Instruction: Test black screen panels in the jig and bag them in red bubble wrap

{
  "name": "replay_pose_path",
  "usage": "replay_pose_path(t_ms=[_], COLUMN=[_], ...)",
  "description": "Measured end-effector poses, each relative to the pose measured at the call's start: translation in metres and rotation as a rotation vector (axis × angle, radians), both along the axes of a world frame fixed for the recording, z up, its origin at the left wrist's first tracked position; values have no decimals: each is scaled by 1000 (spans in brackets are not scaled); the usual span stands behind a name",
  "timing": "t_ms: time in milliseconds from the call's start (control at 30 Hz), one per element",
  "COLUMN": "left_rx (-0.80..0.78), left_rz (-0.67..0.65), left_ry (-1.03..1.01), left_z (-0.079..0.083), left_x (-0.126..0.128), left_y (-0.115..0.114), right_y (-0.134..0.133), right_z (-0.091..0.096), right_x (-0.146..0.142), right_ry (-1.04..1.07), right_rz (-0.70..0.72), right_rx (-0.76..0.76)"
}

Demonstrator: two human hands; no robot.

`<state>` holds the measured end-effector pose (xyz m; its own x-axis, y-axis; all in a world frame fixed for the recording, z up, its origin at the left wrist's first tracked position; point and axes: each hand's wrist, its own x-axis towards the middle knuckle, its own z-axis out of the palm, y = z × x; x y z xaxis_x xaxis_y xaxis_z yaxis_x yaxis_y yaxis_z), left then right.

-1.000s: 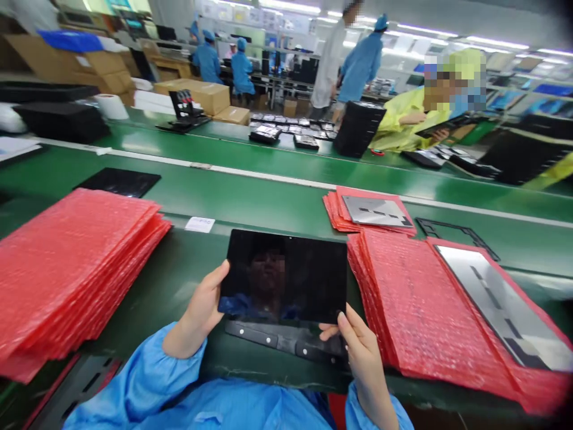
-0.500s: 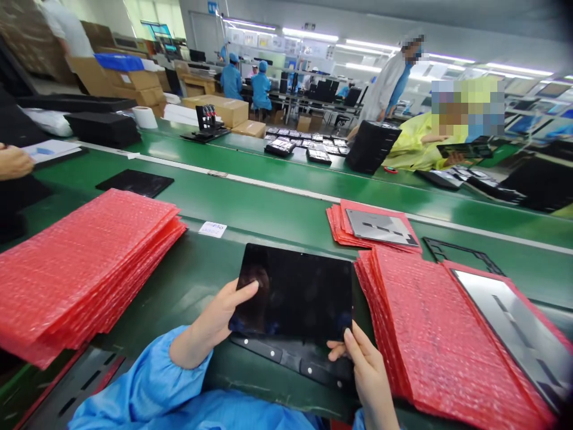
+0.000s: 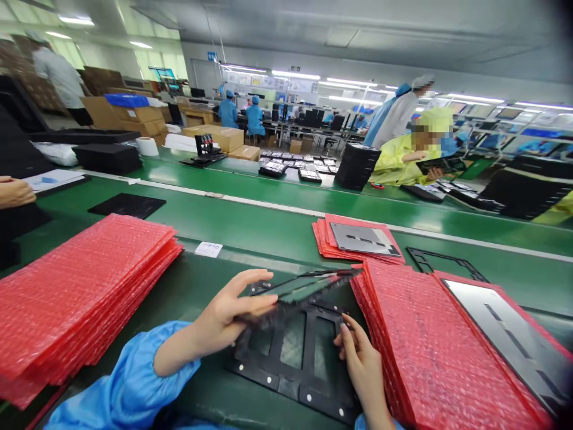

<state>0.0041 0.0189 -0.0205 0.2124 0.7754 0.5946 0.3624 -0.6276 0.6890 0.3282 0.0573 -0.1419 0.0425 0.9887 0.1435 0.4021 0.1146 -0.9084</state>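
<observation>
My left hand (image 3: 239, 301) grips a thin black tablet screen (image 3: 313, 285) by its left end. The screen is tilted almost edge-on and blurred by motion. Below it, a black frame (image 3: 278, 382) with rectangular openings and several white dots lies on the green work surface. My right hand (image 3: 362, 358) is at the right edge of this frame, thumb and fingers closed on it. Close by on the right is a stack of red bubble-wrap pouches (image 3: 403, 334), with a silver panel (image 3: 505, 334) beside it on more red wrap.
More red bubble-wrap pouches (image 3: 85, 286) are piled at left. Farther back lie a smaller pouch stack (image 3: 320, 242) bearing a grey panel (image 3: 364, 237), another black frame (image 3: 443, 263) and a paper label (image 3: 208, 249). A co-worker's hand (image 3: 15, 192) shows at far left; a person in yellow (image 3: 394, 161) sits across.
The screen, earlier face-up in both hands, has been tipped up and away by my left hand, uncovering the black frame. My right hand has let go of the screen and moved to the frame's edge.
</observation>
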Motion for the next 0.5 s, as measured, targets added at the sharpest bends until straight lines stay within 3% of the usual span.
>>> replay_pose_path(t_ms=[133,200,367,500], left_rx=[-474,-603,-781,-833], left_rz=[230,297,304,369], left_ry=[-410,-571,-604,-541], left_z=[-7,-11,-17,-20], left_x=[-11,-19,-38,-48], left_y=[46,76,155,203], right_y=[-1,-1,2,3], right_z=[-13,-14,-15,-16], right_x=[2,1,3,5], right_ry=[-97,-139,-187,-206], right_rz=[22,37,71,87], right_rx=[44,57,59,56])
